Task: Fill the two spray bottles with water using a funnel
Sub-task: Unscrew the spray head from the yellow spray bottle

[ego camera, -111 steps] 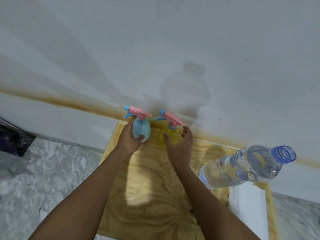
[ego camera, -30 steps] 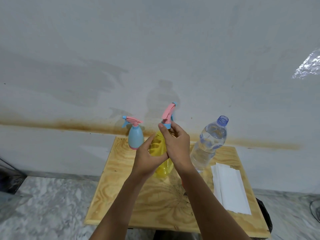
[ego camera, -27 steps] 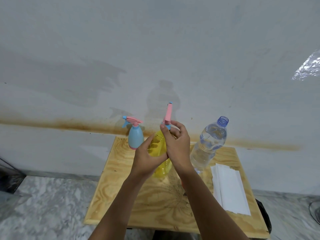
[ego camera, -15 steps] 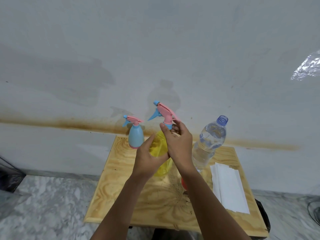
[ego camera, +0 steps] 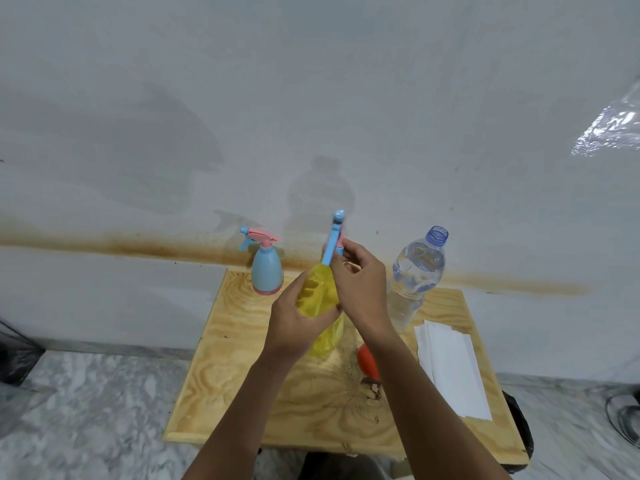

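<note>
Above the plywood table, the yellow spray bottle is gripped by the left hand. Its trigger head, pinched by the right hand, has been turned round again. Unscrewing seems underway, and no filling is yet possible.

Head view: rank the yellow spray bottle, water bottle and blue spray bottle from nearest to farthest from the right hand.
1. yellow spray bottle: held at its top by the right hand.
2. water bottle: standing just to the hand's right.
3. blue spray bottle: farther off, to the left.
</note>
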The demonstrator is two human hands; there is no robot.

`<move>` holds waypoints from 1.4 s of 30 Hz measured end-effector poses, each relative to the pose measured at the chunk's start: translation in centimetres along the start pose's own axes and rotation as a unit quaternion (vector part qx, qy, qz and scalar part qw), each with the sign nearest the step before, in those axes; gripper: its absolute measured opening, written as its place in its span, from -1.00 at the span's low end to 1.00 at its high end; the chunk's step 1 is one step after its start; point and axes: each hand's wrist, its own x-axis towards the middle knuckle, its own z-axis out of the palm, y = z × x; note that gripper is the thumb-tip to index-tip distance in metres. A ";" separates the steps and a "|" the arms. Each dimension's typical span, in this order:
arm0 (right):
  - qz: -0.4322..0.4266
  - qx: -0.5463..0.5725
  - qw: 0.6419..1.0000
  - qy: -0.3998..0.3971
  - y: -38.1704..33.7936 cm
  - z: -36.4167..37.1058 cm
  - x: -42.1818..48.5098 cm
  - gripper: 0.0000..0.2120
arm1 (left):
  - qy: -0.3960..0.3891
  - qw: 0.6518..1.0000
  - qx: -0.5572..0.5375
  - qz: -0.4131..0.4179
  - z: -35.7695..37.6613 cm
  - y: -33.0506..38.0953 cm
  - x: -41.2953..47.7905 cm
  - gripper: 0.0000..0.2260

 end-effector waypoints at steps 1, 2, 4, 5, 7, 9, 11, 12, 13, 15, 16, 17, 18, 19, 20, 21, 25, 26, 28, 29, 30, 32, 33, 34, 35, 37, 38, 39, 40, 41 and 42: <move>-0.004 0.008 1.000 0.000 -0.2 -0.3 0.1 -0.90 | 0.000 1.000 0.004 -0.006 0.0 -0.5 0.0 -0.51; -0.010 0.013 1.000 0.000 -0.4 -0.6 0.3 -0.91 | 0.001 1.000 0.006 -0.012 0.0 -0.7 -0.1 -0.53; -0.029 0.014 0.999 0.003 -0.9 -1.3 0.7 -0.90 | -0.002 0.999 0.010 -0.036 -0.1 -1.6 -0.3 -0.54; -0.037 0.010 0.999 0.008 -1.2 -1.6 1.0 -0.91 | -0.004 0.999 0.020 -0.045 0.0 -2.4 -0.3 -0.50; -0.054 -0.009 0.998 0.031 -1.9 -2.2 1.6 -0.85 | -0.012 0.997 0.045 -0.056 0.1 -3.5 -0.2 -0.41; -0.064 -0.010 0.997 0.052 -2.5 -2.6 2.2 -0.82 | -0.013 0.996 0.057 -0.068 0.2 -4.3 -0.3 -0.39; -0.081 0.008 0.995 0.057 -3.0 -3.1 2.9 -0.85 | -0.006 0.995 0.062 -0.078 0.4 -5.0 -0.5 -0.36; -0.085 0.015 0.994 0.063 -3.2 -3.3 3.2 -0.81 | -0.005 0.994 0.072 -0.079 0.4 -5.3 -0.6 -0.34; -0.083 0.019 0.994 0.071 -3.4 -3.5 3.6 -0.75 | -0.006 0.993 0.085 -0.079 0.5 -5.6 -0.6 -0.32; -0.082 0.029 0.993 0.081 -3.9 -3.7 4.2 -0.64 | -0.010 0.991 0.106 -0.080 0.6 -6.1 -0.7 -0.31; -0.084 0.035 0.992 0.083 -4.2 -3.8 4.3 -0.63 | -0.012 0.991 0.110 -0.082 0.7 -6.2 -0.7 -0.31; -0.088 0.036 0.992 0.087 -4.5 -3.9 4.4 -0.64 | -0.014 0.990 0.111 -0.084 0.7 -6.3 -0.6 -0.30; -0.091 0.036 0.991 0.088 -4.7 -4.1 4.4 -0.66 | -0.015 0.990 0.115 -0.086 0.8 -6.4 -0.6 -0.28; -0.095 0.032 0.991 0.087 -4.8 -4.2 4.4 -0.70 | -0.016 0.989 0.120 -0.088 0.7 -6.6 -0.6 -0.27; -0.096 0.026 0.991 0.085 -4.8 -4.4 4.4 -0.75 | -0.019 0.988 0.126 -0.090 0.7 -6.8 -0.7 -0.27; -0.096 0.013 0.992 0.085 -4.7 -4.6 4.3 -0.81 | -0.022 0.987 0.131 -0.093 0.7 -7.1 -0.7 -0.28; -0.073 -0.033 0.995 0.066 -2.4 -5.6 4.1 -0.93 | -0.033 0.983 0.148 -0.100 0.4 -8.7 -1.1 -0.32; -0.052 -0.039 0.996 0.056 -1.2 -5.9 4.1 -0.95 | -0.037 0.982 0.155 -0.099 0.4 -9.1 -1.3 -0.31; -0.014 -0.067 0.997 0.035 1.2 -6.4 3.9 -0.84 | -0.041 0.981 0.158 -0.103 0.5 -9.9 -1.6 -0.31; 0.001 -0.084 0.996 0.024 2.4 -6.5 3.8 -0.75 | -0.042 0.981 0.153 -0.109 0.6 -10.3 -1.8 -0.31; 0.015 -0.098 0.995 0.016 3.6 -6.6 3.7 -0.71 | -0.043 0.981 0.146 -0.116 0.7 -10.6 -2.0 -0.31; 0.048 -0.115 0.992 0.014 5.7 -6.5 3.6 -0.84 | -0.043 0.981 0.139 -0.127 0.9 -11.1 -2.4 -0.32; 0.065 -0.129 0.989 0.014 6.7 -6.3 3.6 -0.89 | -0.042 0.981 0.138 -0.129 1.0 -11.4 -2.4 -0.32; 0.080 -0.145 0.986 0.011 7.9 -6.1 3.7 -0.86 | -0.041 0.981 0.138 -0.130 1.1 -11.9 -2.5 -0.32; 0.097 -0.163 0.982 0.004 9.1 -5.8 3.8 -0.80 | -0.039 0.981 0.137 -0.133 1.3 -12.3 -2.6 -0.32; 0.124 -0.195 0.973 -0.012 11.7 -5.1 3.9 -0.68 | -0.037 0.980 0.140 -0.137 1.6 -12.8 -2.6 -0.31; 0.130 -0.209 0.969 -0.021 12.8 -4.7 4.0 -0.67 | -0.039 0.979 0.143 -0.138 1.7 -13.0 -2.7 -0.30; 0.130 -0.227 0.965 -0.029 13.8 -4.3 3.9 -0.67 | -0.044 0.979 0.144 -0.139 1.8 -13.2 -2.7 -0.30; 0.126 -0.243 0.961 -0.037 14.7 -3.9 3.9 -0.66 | -0.048 0.979 0.142 -0.139 2.0 -13.3 -2.7 -0.31; 0.125 -0.257 0.957 -0.047 15.4 -3.4 3.8 -0.66 | -0.049 0.980 0.137 -0.138 2.1 -13.4 -2.7 -0.33; 0.130 -0.268 0.953 -0.056 16.1 -2.9 3.7 -0.66 | -0.049 0.980 0.134 -0.138 2.1 -13.4 -2.7 -0.35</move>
